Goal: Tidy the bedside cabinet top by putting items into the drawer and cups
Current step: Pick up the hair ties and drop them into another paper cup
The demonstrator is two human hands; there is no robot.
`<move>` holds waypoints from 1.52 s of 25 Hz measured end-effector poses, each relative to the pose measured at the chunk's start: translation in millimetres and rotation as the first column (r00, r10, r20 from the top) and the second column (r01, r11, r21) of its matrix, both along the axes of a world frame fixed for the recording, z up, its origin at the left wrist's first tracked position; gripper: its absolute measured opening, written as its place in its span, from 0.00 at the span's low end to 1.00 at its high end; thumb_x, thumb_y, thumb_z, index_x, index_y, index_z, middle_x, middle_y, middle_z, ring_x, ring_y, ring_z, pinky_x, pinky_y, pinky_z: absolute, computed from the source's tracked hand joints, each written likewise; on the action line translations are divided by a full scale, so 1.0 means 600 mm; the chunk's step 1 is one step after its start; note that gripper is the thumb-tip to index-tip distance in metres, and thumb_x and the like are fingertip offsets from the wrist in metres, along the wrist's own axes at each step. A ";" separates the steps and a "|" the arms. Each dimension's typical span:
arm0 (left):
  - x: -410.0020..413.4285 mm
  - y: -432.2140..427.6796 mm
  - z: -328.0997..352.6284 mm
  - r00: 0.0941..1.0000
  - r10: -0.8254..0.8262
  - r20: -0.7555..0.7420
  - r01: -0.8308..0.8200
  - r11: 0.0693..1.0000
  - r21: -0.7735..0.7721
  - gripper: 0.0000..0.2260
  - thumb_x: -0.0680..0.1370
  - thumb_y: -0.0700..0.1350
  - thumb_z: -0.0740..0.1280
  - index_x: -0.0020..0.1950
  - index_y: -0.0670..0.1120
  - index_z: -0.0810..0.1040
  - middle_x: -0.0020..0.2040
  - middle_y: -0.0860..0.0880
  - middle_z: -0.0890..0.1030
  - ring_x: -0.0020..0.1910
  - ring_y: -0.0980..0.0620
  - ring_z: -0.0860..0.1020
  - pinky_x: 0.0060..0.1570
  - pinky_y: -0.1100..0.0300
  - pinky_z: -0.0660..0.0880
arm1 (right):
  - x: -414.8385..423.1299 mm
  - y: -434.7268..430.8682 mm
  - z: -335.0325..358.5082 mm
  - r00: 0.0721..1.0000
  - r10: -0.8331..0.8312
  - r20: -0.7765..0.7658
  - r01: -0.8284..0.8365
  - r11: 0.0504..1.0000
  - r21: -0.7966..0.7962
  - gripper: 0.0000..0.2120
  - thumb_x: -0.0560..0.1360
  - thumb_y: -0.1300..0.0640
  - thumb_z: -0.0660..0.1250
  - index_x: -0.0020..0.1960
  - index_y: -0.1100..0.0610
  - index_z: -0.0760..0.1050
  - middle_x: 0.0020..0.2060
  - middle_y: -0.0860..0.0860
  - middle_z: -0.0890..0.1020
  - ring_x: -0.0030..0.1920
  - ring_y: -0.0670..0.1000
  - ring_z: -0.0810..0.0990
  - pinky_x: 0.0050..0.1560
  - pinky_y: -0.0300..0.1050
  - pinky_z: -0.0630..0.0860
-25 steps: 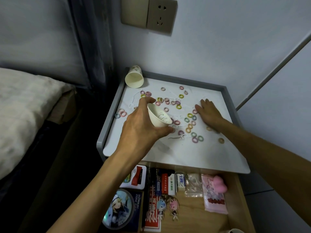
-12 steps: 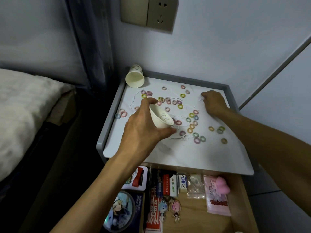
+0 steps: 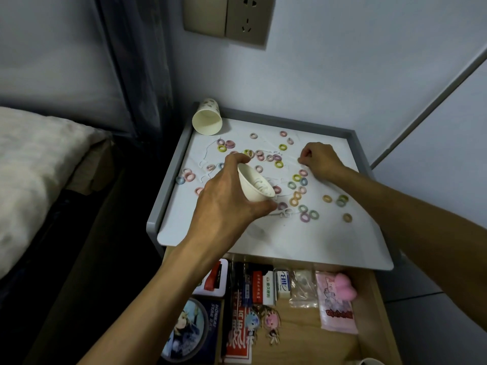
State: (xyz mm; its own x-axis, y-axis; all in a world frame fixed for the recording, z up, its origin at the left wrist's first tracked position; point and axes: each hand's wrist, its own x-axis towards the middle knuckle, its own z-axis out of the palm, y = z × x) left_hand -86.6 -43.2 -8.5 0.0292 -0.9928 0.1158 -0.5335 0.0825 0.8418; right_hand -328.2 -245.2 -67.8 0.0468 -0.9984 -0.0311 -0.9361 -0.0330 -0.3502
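View from the head camera, looking down on a white bedside worktop point(image 3: 303, 241) with a raised grey rim on its left, far and right sides.

The left hand point(image 3: 226, 206) reaches in from 7 o'clock and holds a small white paper cup point(image 3: 254, 184) just left of the worktop's centre. Its fingers and thumb are wrapped round the cup's wall. The cup is tilted, mouth turned toward 3 o'clock, and thin white loops show inside it.

The right hand point(image 3: 319, 160) comes in from 4 o'clock and sits toward 1 o'clock on the worktop. Its fingers are curled tight with the tips down on the surface. Whether they pinch anything cannot be seen.

Small hair ties point(image 3: 296, 177) in pink, yellow, green and lilac lie scattered over the middle and far half of the worktop, between and around both hands, with a few at 3 o'clock and a few at 9 o'clock. Thin white strands lie among them.

A second paper cup point(image 3: 207, 119) lies on its side in the 11 o'clock corner, mouth facing the viewer.

At 6 o'clock, below the worktop's front edge, a wooden drawer point(image 3: 303, 327) stands open. It holds a pink pouch point(image 3: 334, 306) at its right, an eraser point(image 3: 282, 281), two small figure keychains point(image 3: 271, 322), a round badge point(image 3: 184, 330) at its left and some flat packets.

A bed point(image 3: 34, 167) lies at 9 o'clock, and a wall socket point(image 3: 247, 17) at 12 o'clock.
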 end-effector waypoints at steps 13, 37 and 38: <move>-0.003 -0.003 0.002 1.000 -0.012 0.012 0.011 1.000 0.021 0.36 0.66 0.55 0.79 0.68 0.54 0.66 0.54 0.57 0.73 0.50 0.56 0.73 0.36 0.75 0.67 | 0.068 0.020 0.012 0.994 0.052 -0.093 -0.041 0.992 0.121 0.21 0.72 0.45 0.73 0.53 0.62 0.82 0.50 0.57 0.84 0.48 0.56 0.80 0.49 0.48 0.75; 0.001 0.001 0.000 1.000 -0.022 0.008 0.022 1.000 0.012 0.36 0.66 0.54 0.79 0.68 0.53 0.66 0.54 0.57 0.72 0.49 0.55 0.73 0.38 0.74 0.67 | 0.082 0.051 0.022 0.628 0.508 -0.589 -0.526 0.835 0.160 0.07 0.79 0.64 0.60 0.55 0.63 0.73 0.51 0.59 0.77 0.50 0.57 0.77 0.44 0.46 0.72; 0.003 0.000 -0.001 1.000 -0.019 0.008 0.019 1.000 0.009 0.36 0.65 0.54 0.79 0.68 0.53 0.66 0.54 0.57 0.72 0.49 0.55 0.73 0.38 0.74 0.67 | 0.082 0.049 0.023 0.643 0.507 -0.574 -0.522 0.838 0.156 0.07 0.80 0.63 0.60 0.55 0.63 0.74 0.51 0.59 0.78 0.50 0.57 0.77 0.45 0.47 0.72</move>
